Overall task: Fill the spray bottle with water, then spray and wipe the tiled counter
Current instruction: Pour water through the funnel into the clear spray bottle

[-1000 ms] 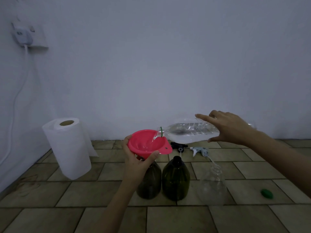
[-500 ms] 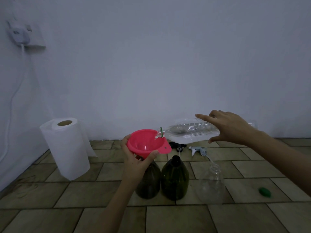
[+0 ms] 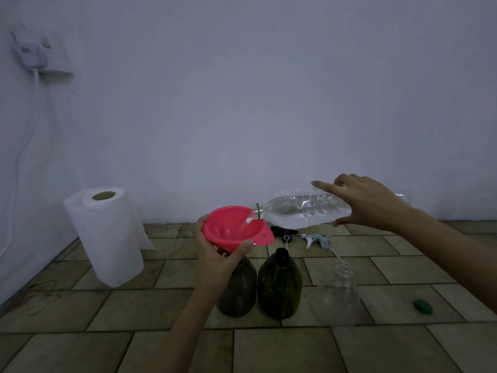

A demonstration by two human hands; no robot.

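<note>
My left hand (image 3: 218, 254) grips the rim of a pink funnel (image 3: 233, 228) set in the neck of a dark green bottle (image 3: 238, 289). My right hand (image 3: 368, 201) holds a clear plastic water bottle (image 3: 301, 211) almost level, its mouth over the funnel, and water runs into the funnel. A second dark green bottle (image 3: 279, 284) stands just to the right, open at the top. Beside that one stands a clear bottle (image 3: 339, 294), also open.
A paper towel roll (image 3: 103, 235) stands at the left on the tiled counter (image 3: 269, 348). A white spray head (image 3: 317, 239) and a black spray head (image 3: 283, 232) lie behind the bottles. A green cap (image 3: 422, 306) lies at the right. A plug and cord hang on the left wall.
Both hands hold about the same pose. The water bottle has dropped a little toward level while water keeps running into the funnel.
</note>
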